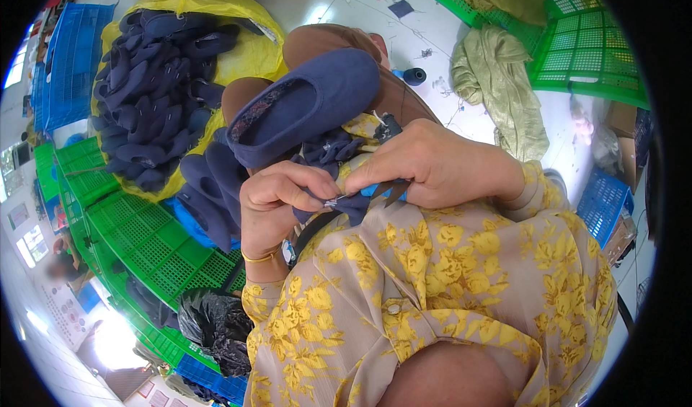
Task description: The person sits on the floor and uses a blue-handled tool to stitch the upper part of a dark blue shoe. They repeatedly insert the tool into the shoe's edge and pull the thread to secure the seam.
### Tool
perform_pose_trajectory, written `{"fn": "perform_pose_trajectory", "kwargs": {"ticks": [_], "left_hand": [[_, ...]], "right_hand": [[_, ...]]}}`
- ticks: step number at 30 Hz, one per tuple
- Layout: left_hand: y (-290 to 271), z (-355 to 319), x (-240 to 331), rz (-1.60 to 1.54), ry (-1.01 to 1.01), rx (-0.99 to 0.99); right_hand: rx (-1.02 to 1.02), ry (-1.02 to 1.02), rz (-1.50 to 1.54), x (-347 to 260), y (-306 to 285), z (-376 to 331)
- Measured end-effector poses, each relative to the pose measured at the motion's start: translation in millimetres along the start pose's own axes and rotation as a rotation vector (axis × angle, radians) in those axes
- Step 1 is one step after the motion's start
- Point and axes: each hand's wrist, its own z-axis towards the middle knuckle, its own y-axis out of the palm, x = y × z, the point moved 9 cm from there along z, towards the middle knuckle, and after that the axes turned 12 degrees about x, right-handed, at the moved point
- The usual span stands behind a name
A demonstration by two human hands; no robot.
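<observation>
My left hand (277,194), with a gold bangle at its wrist, pinches a small navy fabric piece (351,209) in front of my body. White thread shows on the cloth near the fingertips. My right hand (425,163) closes on the same piece from the other side, thumb and finger meeting the left ones. Under the right palm, dark pointed blades and a bit of blue stick out, partly hidden; they look like thread snips (395,192). A navy slip-on shoe (317,98) with a patterned lining rests on my lap, just beyond both hands. More navy fabric pieces (328,149) lie beneath it.
At the left stands a yellow sack (249,43) full of navy shoes (151,97). Several more navy shoes (216,183) lie beside my left arm, near green crates (144,234) and a black plastic bag (213,328). A thread spool (414,76) and olive sacking (501,90) are on the floor.
</observation>
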Motion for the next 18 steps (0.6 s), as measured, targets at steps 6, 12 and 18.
{"fn": "perform_pose_trajectory", "kwargs": {"ticks": [6,12,18], "left_hand": [[2,1,0,0.01,-0.004,-0.015],[5,-2,-7,-0.037,-0.09,0.003],[6,-8,-15,-0.111,-0.152,0.028]], "right_hand": [[0.018,-0.063,-0.042,-5,-1,1],[-0.037,-0.073,-0.076,-5,0,3],[-0.031,0.026,0.017,8,7,-3]]}}
